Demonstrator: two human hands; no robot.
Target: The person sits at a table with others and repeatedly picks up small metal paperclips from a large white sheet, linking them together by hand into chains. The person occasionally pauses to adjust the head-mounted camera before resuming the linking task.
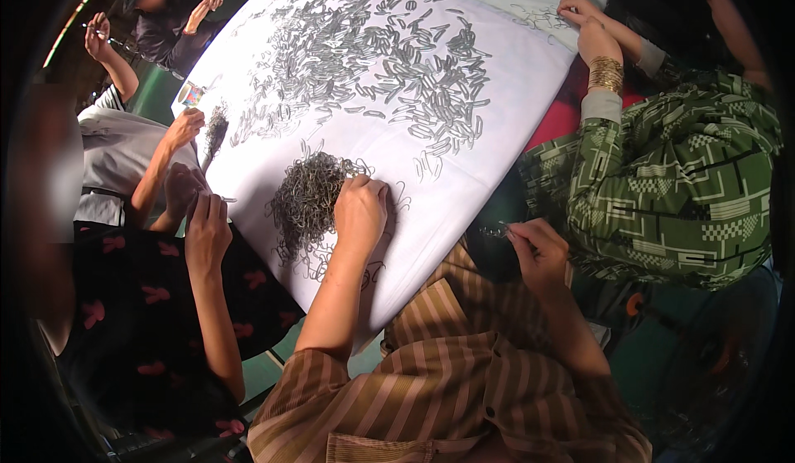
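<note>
My left hand (362, 213) is closed at the right side of a tangled heap of dark bent wire pieces (310, 194) on the white-covered table. Its fingertips reach into the heap's edge, and the back of the hand hides what they grip. Past the table's edge on the right, my right hand (542, 256) is raised over my lap with thumb and fingers pinched together. Small shiny metal pieces (494, 232) stick out from those fingertips; their exact kind is too small to tell. A few loose curved wires (403, 196) lie beside the left hand.
Many slim oval metal links (348, 57) cover the far part of the table (489, 140). A cup (190, 94) stands at its left edge near a small dark heap (217, 127). Co-workers sit along both sides, hands close by: one in black at left (207, 227), one in patterned green at right (671, 181).
</note>
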